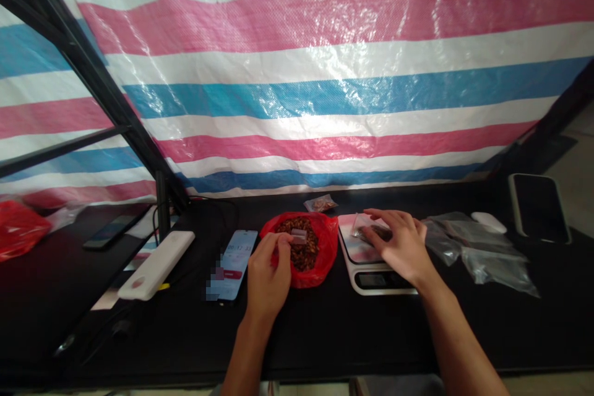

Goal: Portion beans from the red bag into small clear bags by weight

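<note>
A red plastic bag [325, 250] stands open on the black table, filled with small brown pieces [304, 260] that look like seeds or dried bits. Above it my left hand [270, 263] is closed, pinching a small clear plastic scoop [299, 236]. To the right is a white kitchen scale [359, 269] with a dark display. On its plate lies a small clear plastic bag [362, 226] with brown contents. My right hand [399, 241] curls over this bag, thumb and fingers on it, and hides part of the scale.
Left of the red bag lie a lit phone [234, 263] and a white power bank [158, 265]. A small filled bag [322, 203] sits behind. Several clear bags [496, 266], a white oval object [488, 222] and a dark-screened device [539, 207] are at right. Striped sheeting [325, 93] hangs behind.
</note>
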Available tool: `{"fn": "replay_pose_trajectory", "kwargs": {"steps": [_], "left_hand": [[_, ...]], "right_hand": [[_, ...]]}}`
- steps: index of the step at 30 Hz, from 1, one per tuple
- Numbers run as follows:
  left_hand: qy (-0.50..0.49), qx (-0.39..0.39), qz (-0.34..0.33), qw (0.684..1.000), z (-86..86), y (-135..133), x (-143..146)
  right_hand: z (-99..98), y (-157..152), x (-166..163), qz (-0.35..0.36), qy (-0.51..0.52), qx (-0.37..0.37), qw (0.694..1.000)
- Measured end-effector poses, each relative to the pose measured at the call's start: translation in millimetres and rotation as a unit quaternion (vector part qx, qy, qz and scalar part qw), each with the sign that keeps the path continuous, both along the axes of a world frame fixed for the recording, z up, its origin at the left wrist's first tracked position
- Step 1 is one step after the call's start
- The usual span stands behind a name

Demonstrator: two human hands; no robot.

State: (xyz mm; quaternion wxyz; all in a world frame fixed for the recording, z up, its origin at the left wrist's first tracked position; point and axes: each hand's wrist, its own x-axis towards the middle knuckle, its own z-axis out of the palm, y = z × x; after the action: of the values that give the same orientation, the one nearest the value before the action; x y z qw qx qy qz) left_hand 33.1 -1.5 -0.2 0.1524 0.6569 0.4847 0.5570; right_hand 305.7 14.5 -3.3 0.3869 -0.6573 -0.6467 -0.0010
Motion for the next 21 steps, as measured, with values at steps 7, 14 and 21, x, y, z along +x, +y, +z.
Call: {"fn": "replay_pose_trajectory", "kwargs": {"steps": [7,14,21], "left_hand": [[-0.005,-0.003,0.001,1.0,-0.2,1.7,-0.4],[-0.006,0.0,0.006,1.0,1.8,2.7,-1.9],[-0.007,-0.011,0.014,1.0,0.4,1.8,-7.4]], "right_hand": [[-2.8,0.6,2.6,0.024,-0.015,-0.022,0.999],[10.1,0.8,-17.9,0.127,0.072,0.059,0.988],[17.9,-7.0,-74.7,0.194,-0.049,0.022,0.98]]}}
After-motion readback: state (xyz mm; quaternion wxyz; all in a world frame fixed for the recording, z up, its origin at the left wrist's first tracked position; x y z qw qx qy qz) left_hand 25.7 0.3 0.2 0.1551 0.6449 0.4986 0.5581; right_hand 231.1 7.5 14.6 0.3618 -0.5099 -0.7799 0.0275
